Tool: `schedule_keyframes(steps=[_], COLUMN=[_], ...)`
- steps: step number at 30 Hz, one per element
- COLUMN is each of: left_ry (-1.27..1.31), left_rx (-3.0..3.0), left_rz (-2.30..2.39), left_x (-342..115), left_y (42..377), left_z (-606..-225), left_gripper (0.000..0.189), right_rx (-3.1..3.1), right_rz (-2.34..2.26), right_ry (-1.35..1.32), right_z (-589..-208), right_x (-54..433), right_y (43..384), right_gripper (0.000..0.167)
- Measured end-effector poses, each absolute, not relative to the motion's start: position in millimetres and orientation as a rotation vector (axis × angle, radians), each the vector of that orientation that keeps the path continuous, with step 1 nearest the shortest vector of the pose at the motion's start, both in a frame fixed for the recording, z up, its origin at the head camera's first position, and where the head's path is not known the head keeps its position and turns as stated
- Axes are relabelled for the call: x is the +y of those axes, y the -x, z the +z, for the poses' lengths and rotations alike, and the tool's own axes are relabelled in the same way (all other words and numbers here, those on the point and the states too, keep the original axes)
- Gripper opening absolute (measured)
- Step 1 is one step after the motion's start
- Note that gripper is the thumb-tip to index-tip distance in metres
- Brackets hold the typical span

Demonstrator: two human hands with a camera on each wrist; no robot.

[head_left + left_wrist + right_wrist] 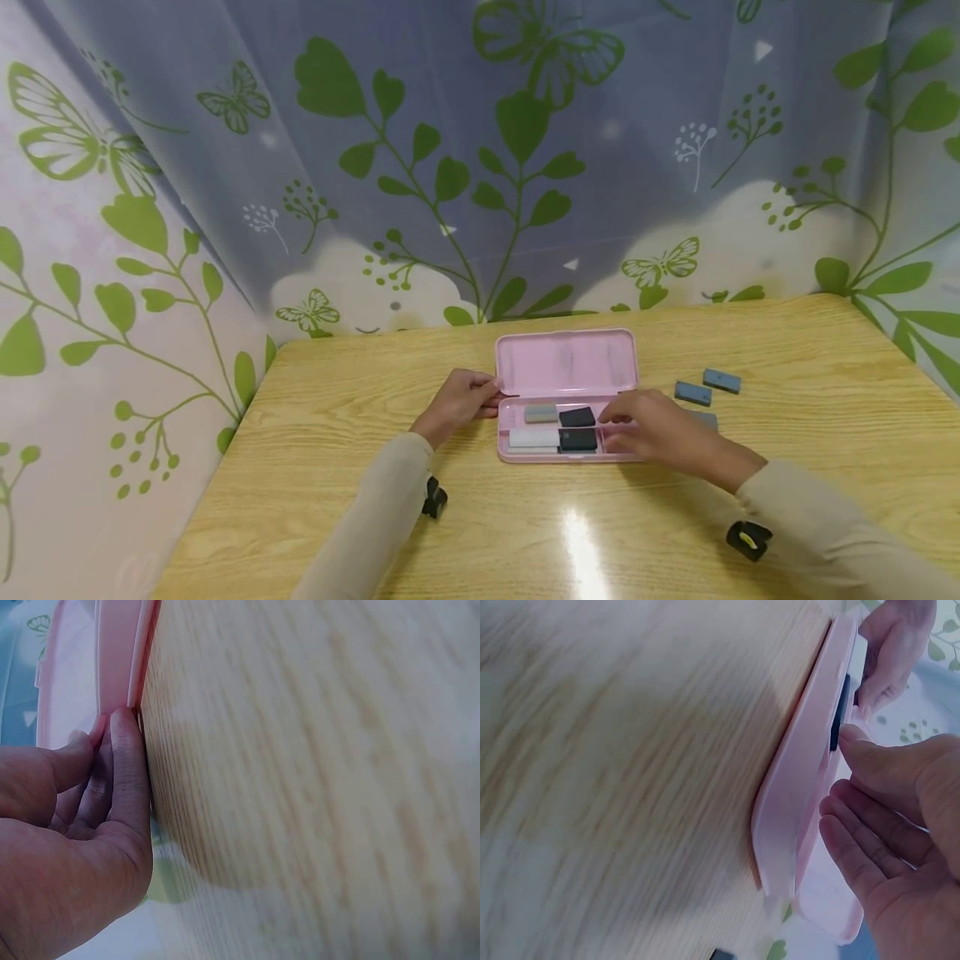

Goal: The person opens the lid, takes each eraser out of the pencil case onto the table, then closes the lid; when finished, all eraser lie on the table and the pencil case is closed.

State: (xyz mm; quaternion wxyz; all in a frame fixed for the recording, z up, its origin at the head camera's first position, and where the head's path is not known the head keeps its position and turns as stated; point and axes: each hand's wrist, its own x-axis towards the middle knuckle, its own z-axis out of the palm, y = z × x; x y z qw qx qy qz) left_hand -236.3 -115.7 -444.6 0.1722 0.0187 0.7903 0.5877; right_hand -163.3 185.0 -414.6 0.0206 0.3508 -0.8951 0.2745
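Observation:
A pink pencil case [566, 362] lies on the table with its lid raised toward the back. My left hand [465, 397] pinches its left rear corner by the hinge, thumb at the lid's edge. In the case are a grey block [541, 413], a black block [577, 417] behind the divider, and a white block [533, 438] beside another black one [578, 440] in front. My right hand [648, 427] reaches over the case's right end with loosely bent fingers. In the right wrist view its thumb [862, 742] is at the end of a black block, nothing showing between thumb and fingers.
Two blue-grey blocks [722, 381] lie on the wooden table [300, 517] right of the case, and a greyer one [705, 421] is partly hidden behind my right hand. A curtain [420, 208] with leaves and butterflies hangs along the table's back edge.

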Motion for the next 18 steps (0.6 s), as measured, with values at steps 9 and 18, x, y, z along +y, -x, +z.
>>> schedule_keyframes(steps=[9,18], left_ry=[-0.046,-0.042], left_rx=[2.25,2.249], left_rz=[1.66,1.661], left_x=[-114.2,-114.5], left_y=[236.0,235.1], left_z=[-443.5,-441.7], left_gripper=[0.027,0.028], right_rx=[-2.736,-2.706], right_rz=[0.757,0.714], right_ry=[-1.195,-1.212], right_z=[-420.5,-422.5], right_x=[170.1,164.1], right_y=[166.1,166.4], right_gripper=[0.014,0.016])
